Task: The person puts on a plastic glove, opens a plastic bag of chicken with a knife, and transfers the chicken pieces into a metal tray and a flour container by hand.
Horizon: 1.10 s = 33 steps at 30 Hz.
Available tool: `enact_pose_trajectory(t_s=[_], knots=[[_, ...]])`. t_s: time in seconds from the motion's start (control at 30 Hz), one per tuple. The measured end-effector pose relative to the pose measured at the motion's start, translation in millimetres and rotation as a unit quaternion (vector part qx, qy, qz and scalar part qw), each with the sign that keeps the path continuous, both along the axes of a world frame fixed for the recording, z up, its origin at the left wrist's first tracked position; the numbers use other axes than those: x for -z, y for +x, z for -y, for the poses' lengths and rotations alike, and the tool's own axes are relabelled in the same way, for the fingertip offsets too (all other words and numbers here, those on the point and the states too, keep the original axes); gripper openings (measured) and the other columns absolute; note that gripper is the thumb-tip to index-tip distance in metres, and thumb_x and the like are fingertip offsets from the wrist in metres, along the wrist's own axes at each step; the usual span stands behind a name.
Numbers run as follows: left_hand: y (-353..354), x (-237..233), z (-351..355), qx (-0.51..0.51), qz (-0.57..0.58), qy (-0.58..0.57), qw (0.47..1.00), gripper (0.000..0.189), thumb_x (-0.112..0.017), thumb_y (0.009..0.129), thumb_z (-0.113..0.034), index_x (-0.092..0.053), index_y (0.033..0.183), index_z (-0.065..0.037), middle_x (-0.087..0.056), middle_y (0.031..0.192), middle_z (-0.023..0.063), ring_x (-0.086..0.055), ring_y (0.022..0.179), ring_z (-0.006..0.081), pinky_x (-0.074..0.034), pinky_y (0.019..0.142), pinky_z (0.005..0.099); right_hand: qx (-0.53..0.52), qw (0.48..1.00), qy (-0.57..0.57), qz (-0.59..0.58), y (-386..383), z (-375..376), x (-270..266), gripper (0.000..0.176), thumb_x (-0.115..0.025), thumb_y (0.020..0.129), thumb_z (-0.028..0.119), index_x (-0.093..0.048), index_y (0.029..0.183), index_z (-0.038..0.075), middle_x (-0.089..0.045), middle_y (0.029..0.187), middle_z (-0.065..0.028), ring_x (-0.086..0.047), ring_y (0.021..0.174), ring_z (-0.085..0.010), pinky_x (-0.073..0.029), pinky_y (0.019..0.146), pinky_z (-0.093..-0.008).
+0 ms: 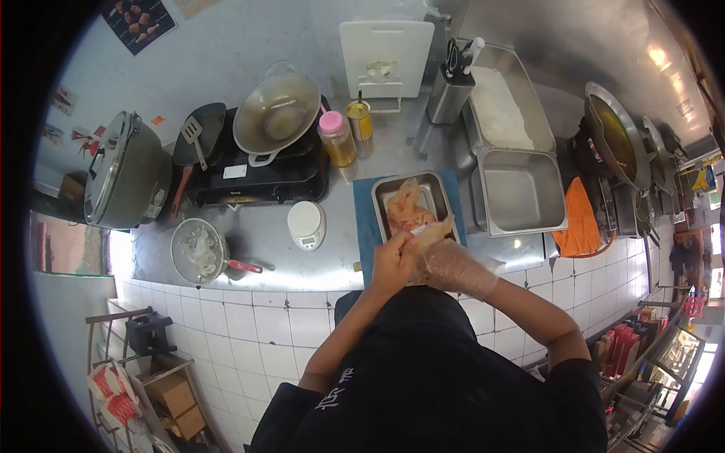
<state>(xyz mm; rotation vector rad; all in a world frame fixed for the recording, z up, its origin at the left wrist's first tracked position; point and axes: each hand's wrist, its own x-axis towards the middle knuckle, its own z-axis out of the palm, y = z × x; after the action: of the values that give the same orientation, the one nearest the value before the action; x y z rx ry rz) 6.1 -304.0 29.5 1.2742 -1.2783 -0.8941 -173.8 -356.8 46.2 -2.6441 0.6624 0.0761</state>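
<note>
While the bare left hand [393, 263] pinches one raw chicken piece [436, 229], the gloved right hand [455, 269] grips it too, just over the near end of the metal tray [442, 189] on the blue mat [363, 219].

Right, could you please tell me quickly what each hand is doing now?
Left hand: bare, closed; what it grips cannot be told.
Right hand: gloved, holding the raw meat by the tray.

Head camera looks steeply down (fisheye, close) onto counter [264, 245].
</note>
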Motion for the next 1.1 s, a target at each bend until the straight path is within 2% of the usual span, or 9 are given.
enact_pose_trajectory(t_s=[0.13,0.23,0.33,0.43,0.53,0.63,0.73,0.93,1.1], knots=[[-6,-3,-6,0.012,-0.011,0.003,1.000,0.034,-0.063,0.111,-0.030,-0.062,0.092,-0.002,-0.053,0.064,0.0049,-0.047,0.062,0.0073,-0.042,0.057,0.0299,-0.065,0.985,0.055,-0.147,3,10,3,0.013,-0.078,0.079,0.023,-0.078,0.076,0.010,-0.075,0.078,-0.0148,-0.074,0.078,-0.0369,-0.056,0.073,-0.0529],[2,-3,-3,-0.005,0.023,-0.003,1.000,0.027,-0.065,0.108,-0.024,-0.065,0.096,0.000,-0.062,0.066,0.0160,-0.064,0.056,0.0203,-0.048,0.057,0.0337,-0.076,0.963,0.103,-0.237,13,23,-13,0.020,-0.072,0.086,0.025,-0.079,0.088,0.007,-0.077,0.088,-0.0150,-0.076,0.087,-0.0365,-0.059,0.081,-0.0488],[3,-1,-5,0.005,0.008,0.021,1.000,0.027,-0.065,0.109,-0.024,-0.065,0.096,0.000,-0.062,0.066,0.0160,-0.064,0.056,0.0211,-0.048,0.057,0.0338,-0.084,0.970,0.111,-0.199,13,25,-23,0.021,-0.072,0.088,0.027,-0.078,0.087,0.007,-0.077,0.086,-0.0143,-0.077,0.087,-0.0355,-0.059,0.081,-0.0474],[1,-6,-5,-0.004,-0.002,0.002,1.000,0.034,-0.064,0.110,-0.031,-0.062,0.093,-0.002,-0.053,0.064,0.0064,-0.048,0.062,0.0077,-0.041,0.057,0.0300,-0.125,0.990,0.022,-0.057,-1,22,0,0.012,-0.074,0.084,0.022,-0.077,0.083,0.011,-0.075,0.080,-0.0118,-0.075,0.077,-0.0320,-0.057,0.065,-0.0460],[1,-8,-6,0.002,-0.001,0.009,1.000,0.032,-0.064,0.110,-0.030,-0.063,0.093,-0.003,-0.053,0.063,0.0062,-0.048,0.061,0.0082,-0.041,0.056,0.0303,-0.152,0.974,-0.153,-0.075,-5,8,-1,0.009,-0.071,0.083,0.018,-0.073,0.077,0.011,-0.072,0.074,-0.0097,-0.073,0.070,-0.0292,-0.054,0.059,-0.0428],[1,-13,-6,0.007,0.000,0.015,1.000,0.030,-0.064,0.110,-0.028,-0.063,0.094,-0.003,-0.053,0.062,0.0058,-0.049,0.059,0.0083,-0.041,0.056,0.0305,-0.154,0.971,-0.181,0.039,-11,4,16,0.008,-0.068,0.081,0.014,-0.071,0.074,0.011,-0.067,0.069,-0.0085,-0.069,0.064,-0.0273,-0.051,0.055,-0.0423],[2,-16,-7,0.022,0.016,0.028,0.999,0.028,-0.066,0.109,-0.025,-0.066,0.096,-0.001,-0.062,0.066,0.0148,-0.062,0.055,0.0199,-0.047,0.056,0.0337,-0.135,0.967,-0.205,0.069,-15,0,51,0.009,-0.069,0.080,0.014,-0.069,0.072,0.010,-0.065,0.066,-0.0078,-0.068,0.063,-0.0260,-0.050,0.054,-0.0406],[-3,-2,-2,-0.059,-0.007,0.061,0.996,0.033,-0.062,0.112,-0.028,-0.062,0.092,-0.003,-0.055,0.065,0.0008,-0.047,0.062,0.0059,-0.039,0.057,0.0285,-0.109,0.985,-0.124,0.046,-13,8,-23,0.014,-0.074,0.087,0.018,-0.073,0.093,0.005,-0.069,0.082,-0.0107,-0.070,0.069,-0.0266,-0.057,0.060,-0.0401],[-6,5,5,-0.123,-0.076,0.048,0.988,0.035,-0.058,0.114,-0.029,-0.059,0.089,-0.004,-0.052,0.072,-0.0052,-0.044,0.066,0.0034,-0.036,0.058,0.0248,0.076,0.965,0.100,0.231,-31,20,-57,0.033,-0.083,0.091,0.023,-0.068,0.117,0.010,-0.070,0.114,-0.0139,-0.076,0.097,-0.0238,-0.064,0.069,-0.0321]])
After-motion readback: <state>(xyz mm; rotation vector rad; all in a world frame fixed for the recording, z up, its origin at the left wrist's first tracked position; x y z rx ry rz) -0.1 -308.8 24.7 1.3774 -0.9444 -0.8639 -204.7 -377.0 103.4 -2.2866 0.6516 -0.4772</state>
